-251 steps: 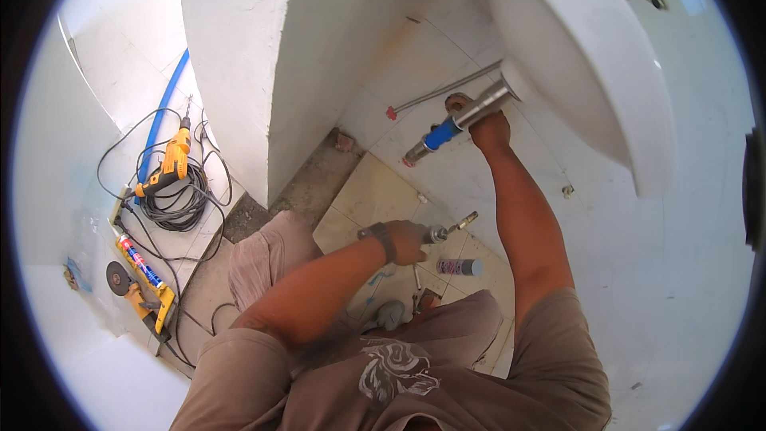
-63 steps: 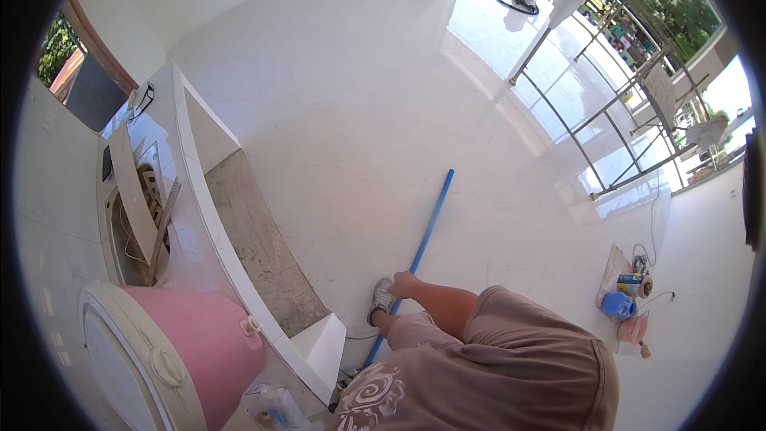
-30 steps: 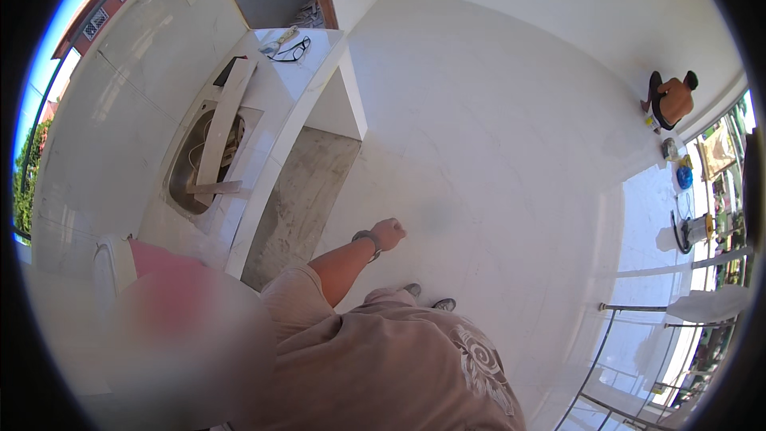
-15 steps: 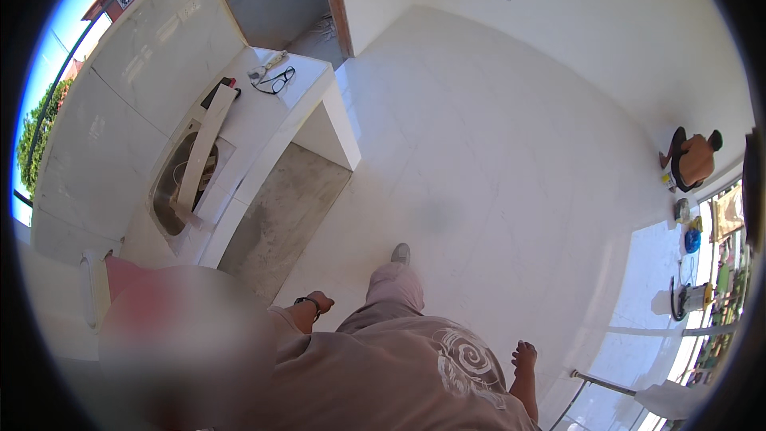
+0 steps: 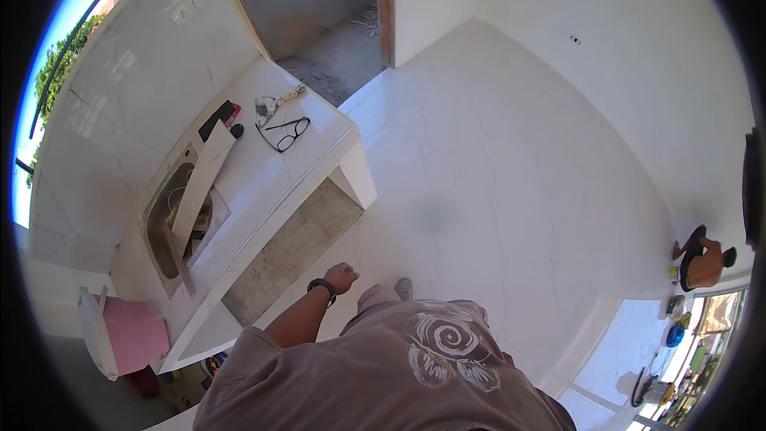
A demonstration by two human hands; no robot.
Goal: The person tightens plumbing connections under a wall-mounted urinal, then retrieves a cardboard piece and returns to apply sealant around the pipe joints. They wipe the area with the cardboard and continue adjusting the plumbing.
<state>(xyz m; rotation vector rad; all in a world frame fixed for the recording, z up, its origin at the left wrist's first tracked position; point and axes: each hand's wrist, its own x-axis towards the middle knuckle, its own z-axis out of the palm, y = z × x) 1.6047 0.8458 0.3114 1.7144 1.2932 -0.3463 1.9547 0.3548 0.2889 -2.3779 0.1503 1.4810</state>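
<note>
My left hand (image 5: 341, 278), with a dark watch (image 5: 325, 287) on its wrist, hangs in the air beside the white tiled counter (image 5: 279, 183). Its fingers are curled in, and nothing shows in them. My right hand is hidden behind my brown printed shirt (image 5: 455, 343). On the counter lie black-framed eyeglasses (image 5: 289, 134) and a whitish-stained hand tool (image 5: 275, 101). A long pale strip (image 5: 199, 183) rests across the steel sink (image 5: 163, 251), which holds some scraps. Next to the strip's far end is a black and red object (image 5: 219, 120).
A doorway (image 5: 319, 24) opens beyond the counter. At the far right a person (image 5: 704, 263) crouches by the wall, near a blue item (image 5: 676, 335) and other gear. A pink object (image 5: 137, 335) stands left of the counter. Pale glossy tiles (image 5: 511, 191) cover the floor.
I have moved forward along the counter, so the sink, eyeglasses and doorway look closer. My left hand has swung forward; my right hand has gone out of sight.
</note>
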